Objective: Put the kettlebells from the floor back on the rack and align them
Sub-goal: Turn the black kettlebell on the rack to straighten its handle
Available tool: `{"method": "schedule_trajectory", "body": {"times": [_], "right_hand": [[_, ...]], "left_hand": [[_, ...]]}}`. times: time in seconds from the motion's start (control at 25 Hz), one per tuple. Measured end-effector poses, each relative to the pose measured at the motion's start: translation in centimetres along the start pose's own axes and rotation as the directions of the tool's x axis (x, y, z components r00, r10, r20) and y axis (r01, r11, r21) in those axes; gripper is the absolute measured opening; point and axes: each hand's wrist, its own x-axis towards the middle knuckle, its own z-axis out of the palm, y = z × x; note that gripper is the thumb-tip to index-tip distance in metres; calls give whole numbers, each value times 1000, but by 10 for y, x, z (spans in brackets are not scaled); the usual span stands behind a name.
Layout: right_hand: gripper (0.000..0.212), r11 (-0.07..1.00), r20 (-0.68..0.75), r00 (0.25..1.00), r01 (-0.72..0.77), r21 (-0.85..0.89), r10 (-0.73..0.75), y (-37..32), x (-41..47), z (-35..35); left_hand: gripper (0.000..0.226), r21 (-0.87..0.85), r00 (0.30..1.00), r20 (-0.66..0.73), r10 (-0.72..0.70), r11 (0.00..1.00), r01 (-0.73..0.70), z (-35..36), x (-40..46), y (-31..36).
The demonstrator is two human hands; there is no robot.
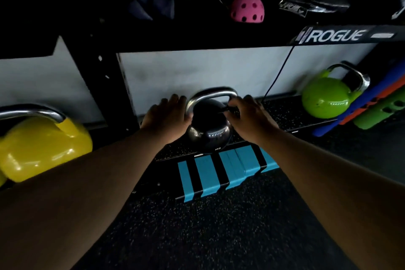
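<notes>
A small black kettlebell [209, 133] with a steel handle stands upright on the rack's bottom shelf [285, 114], near its front edge. My left hand [167, 114] lies against the left side of the handle, fingers spread. On the handle's right side my right hand [247, 114] touches the bell with its fingers curled. A yellow kettlebell [43, 149] sits at the far left. At the right end of the same shelf rests a green kettlebell [326, 96], apart from both hands.
A black upright post [114, 85] of the rack stands left of the black bell. The upper shelf beam [219, 35] overhangs, with a pink holed ball [247, 9] on it. Blue tape strips [225, 169] mark the shelf front. Blue, orange and green foam pieces [377, 105] lean at right. Speckled rubber floor lies below.
</notes>
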Motion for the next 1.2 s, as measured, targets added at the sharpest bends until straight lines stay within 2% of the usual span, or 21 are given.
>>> {"method": "schedule_trajectory", "body": {"times": [0.16,0.32,0.48,0.6,0.68,0.8,0.88,0.96,1.04,1.2], "right_hand": [[48,1000,-11,1000,-4,20,4,22,45,17],[54,998,17,999,34,55,-35,40,81,35],[53,988,84,990,102,113,-112,52,104,40],[55,969,131,978,134,206,-163,63,112,43],[55,972,159,974,131,194,-163,63,125,41],[37,974,157,976,121,192,-152,57,145,38],[37,963,128,985,77,257,-112,58,144,41],[47,922,116,993,-20,387,-28,59,135,45],[54,877,91,996,-66,477,25,45,124,53],[55,853,14,995,-93,514,100,16,107,65]], "left_hand": [[52,-139,994,45,-100,985,105,18,50,13],[51,-215,994,88,-60,973,78,35,75,24],[46,-495,982,73,-176,848,189,51,88,31],[47,-516,961,-14,-277,825,230,67,83,39],[44,-514,940,-40,-340,813,272,66,92,41],[40,-466,932,95,-349,812,352,52,124,34],[36,-481,936,125,-330,804,348,50,128,36],[39,-567,928,112,-356,744,354,52,122,35],[53,-637,916,140,-376,674,374,52,114,31],[72,-775,846,195,-496,451,443,56,113,29]]}}
